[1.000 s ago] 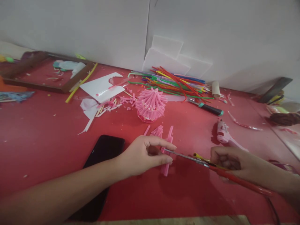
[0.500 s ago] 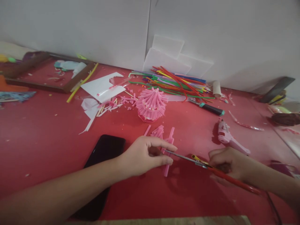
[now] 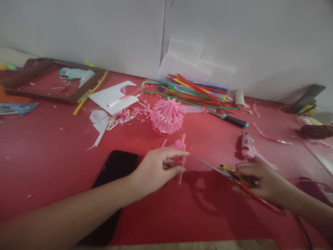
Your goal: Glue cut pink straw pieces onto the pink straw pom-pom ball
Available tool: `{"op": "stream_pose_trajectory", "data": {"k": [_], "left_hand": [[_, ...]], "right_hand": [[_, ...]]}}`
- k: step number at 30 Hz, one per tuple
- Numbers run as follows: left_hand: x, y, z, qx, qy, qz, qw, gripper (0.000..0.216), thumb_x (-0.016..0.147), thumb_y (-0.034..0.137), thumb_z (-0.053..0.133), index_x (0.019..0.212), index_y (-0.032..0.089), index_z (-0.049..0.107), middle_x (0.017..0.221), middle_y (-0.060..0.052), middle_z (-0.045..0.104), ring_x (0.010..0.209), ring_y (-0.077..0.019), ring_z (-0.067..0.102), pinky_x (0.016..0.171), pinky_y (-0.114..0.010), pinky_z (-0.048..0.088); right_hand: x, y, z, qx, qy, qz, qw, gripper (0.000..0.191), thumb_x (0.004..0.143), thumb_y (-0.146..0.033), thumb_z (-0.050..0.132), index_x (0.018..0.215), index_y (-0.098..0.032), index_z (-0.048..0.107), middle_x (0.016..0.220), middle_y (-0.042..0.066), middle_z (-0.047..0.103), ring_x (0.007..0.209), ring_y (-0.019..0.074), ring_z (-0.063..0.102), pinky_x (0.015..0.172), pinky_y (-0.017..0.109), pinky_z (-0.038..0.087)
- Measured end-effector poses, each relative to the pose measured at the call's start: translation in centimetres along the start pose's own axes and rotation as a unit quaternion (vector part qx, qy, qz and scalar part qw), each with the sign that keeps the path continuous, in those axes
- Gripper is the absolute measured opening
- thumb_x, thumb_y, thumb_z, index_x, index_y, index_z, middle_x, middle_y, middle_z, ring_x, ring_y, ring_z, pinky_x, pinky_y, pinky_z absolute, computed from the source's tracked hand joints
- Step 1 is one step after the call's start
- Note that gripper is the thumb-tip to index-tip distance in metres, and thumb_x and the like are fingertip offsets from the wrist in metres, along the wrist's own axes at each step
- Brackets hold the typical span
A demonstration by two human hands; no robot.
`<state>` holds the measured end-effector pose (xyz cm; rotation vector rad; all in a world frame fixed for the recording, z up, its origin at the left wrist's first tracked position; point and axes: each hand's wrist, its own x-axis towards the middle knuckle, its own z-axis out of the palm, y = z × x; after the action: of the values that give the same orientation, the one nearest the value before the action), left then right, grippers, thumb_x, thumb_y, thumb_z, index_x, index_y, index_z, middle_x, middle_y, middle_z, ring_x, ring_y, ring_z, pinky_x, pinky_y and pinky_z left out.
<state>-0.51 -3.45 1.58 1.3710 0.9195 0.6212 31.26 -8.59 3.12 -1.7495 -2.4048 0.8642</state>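
Note:
My left hand (image 3: 160, 166) pinches a small bundle of pink straw pieces (image 3: 181, 158) between thumb and fingers, just above the red table (image 3: 52, 156). My right hand (image 3: 256, 182) grips red-handled scissors (image 3: 229, 175), whose blades point left toward the bundle and stop a little short of it. Loose pink straw bits (image 3: 174, 143) lie just behind my left hand. A round pink straw ornament (image 3: 167, 116) stands further back.
A black phone (image 3: 116, 173) lies under my left forearm. A pink glue gun (image 3: 248, 147), a black craft knife (image 3: 231, 121), a heap of coloured straws (image 3: 192, 91), white paper scraps (image 3: 114, 97) and a brown frame (image 3: 52, 80) lie about the table; white foam sheets (image 3: 192, 62) lean on the wall.
The scissors have drawn back to the right, out of the bundle. My left hand has lifted the pink straw pieces slightly and shifted left.

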Motion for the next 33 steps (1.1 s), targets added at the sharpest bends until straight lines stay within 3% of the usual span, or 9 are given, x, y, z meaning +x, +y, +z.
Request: {"op": "stream_pose_trajectory", "data": {"k": [4,7,11,14,20,23,26,29,33], "left_hand": [[0.1,0.0,0.0,0.01,0.007,-0.014,1.0,0.043,0.082,0.018,0.068,0.125,0.019,0.065,0.071,0.001,0.07,0.052,-0.0095,0.064,0.05,-0.018,0.05],[0.1,0.0,0.1,0.03,0.002,-0.005,1.0,0.044,0.082,0.02,0.068,0.126,0.018,0.065,0.076,-0.001,0.071,0.051,-0.009,0.063,0.049,-0.019,0.051],[0.0,-0.1,0.1,0.036,-0.006,0.016,0.999,0.04,0.082,0.021,0.066,0.122,0.018,0.068,0.106,-0.007,0.071,0.054,-0.0068,0.063,0.05,-0.019,0.054],[0.0,-0.2,0.1,0.064,-0.013,0.041,0.997,0.036,0.083,0.021,0.065,0.118,0.018,0.07,0.104,-0.006,0.07,0.054,-0.0055,0.062,0.054,-0.019,0.054],[-0.1,0.0,-0.2,0.13,-0.019,0.131,0.983,0.028,0.081,0.016,0.066,0.108,0.021,0.075,0.088,-0.003,0.073,0.075,-0.0119,0.067,0.067,-0.02,0.055],[0.0,-0.1,-0.2,0.115,-0.01,0.113,0.987,0.029,0.08,0.015,0.067,0.107,0.023,0.075,0.096,-0.003,0.074,0.076,-0.0121,0.068,0.068,-0.021,0.056],[0.1,-0.4,-0.1,0.055,0.01,0.061,0.997,0.03,0.08,0.019,0.069,0.11,0.022,0.074,0.105,-0.005,0.073,0.068,-0.0101,0.068,0.06,-0.02,0.056],[0.2,-0.7,-0.1,0.02,0.008,0.01,1.0,0.032,0.082,0.023,0.069,0.114,0.019,0.072,0.099,-0.006,0.073,0.057,-0.0085,0.065,0.053,-0.019,0.055],[0.2,-0.7,-0.1,0.028,0.003,0.004,1.0,0.034,0.082,0.023,0.069,0.116,0.017,0.071,0.1,-0.007,0.072,0.06,-0.0105,0.068,0.05,-0.018,0.054]], "right_hand": [[-1.0,0.8,1.8,-0.062,0.129,0.132,0.981,0.047,0.08,-0.061,0.059,0.057,-0.022,0.05,0.054,-0.001,0.05,0.049,0.0122,0.043,0.05,0.027,0.033],[-1.6,0.5,2.8,-0.062,0.17,0.193,0.964,0.041,0.079,-0.062,0.059,0.079,-0.022,0.067,0.066,0.003,0.066,0.054,0.0177,0.057,0.052,0.03,0.042],[-1.1,-2.1,2.5,-0.078,0.219,0.115,0.966,0.04,0.085,-0.057,0.054,0.093,-0.023,0.072,0.093,0.01,0.075,0.084,0.0286,0.07,0.073,0.042,0.054],[0.6,-5.0,1.5,-0.057,0.284,0.07,0.955,0.034,0.089,-0.049,0.053,0.09,-0.023,0.073,0.097,0.011,0.075,0.092,0.0278,0.069,0.083,0.043,0.053],[6.5,-9.2,0.7,0.264,0.142,0.035,0.953,0.03,0.085,-0.05,0.065,0.097,-0.025,0.074,0.095,0.004,0.076,0.085,0.0189,0.07,0.074,0.031,0.054],[8.7,-9.8,0.8,0.329,0.088,0.001,0.94,0.028,0.082,-0.049,0.068,0.082,-0.021,0.073,0.079,0.001,0.072,0.071,0.0136,0.064,0.067,0.027,0.05],[9.8,-9.2,0.3,0.353,0.103,0.012,0.93,0.032,0.082,-0.052,0.065,0.077,-0.02,0.067,0.065,-0.002,0.063,0.055,0.0099,0.053,0.056,0.026,0.043],[10.3,-7.2,-0.6,0.264,0.209,0.071,0.939,0.032,0.084,-0.051,0.059,0.077,-0.021,0.063,0.067,0.0,0.063,0.056,0.0124,0.053,0.056,0.027,0.041],[10.5,-4.2,-1.2,-0.049,0.283,0.129,0.949,0.019,0.08,-0.036,0.06,0.069,-0.02,0.061,0.079,0.007,0.065,0.078,0.0228,0.06,0.075,0.037,0.045]]}}
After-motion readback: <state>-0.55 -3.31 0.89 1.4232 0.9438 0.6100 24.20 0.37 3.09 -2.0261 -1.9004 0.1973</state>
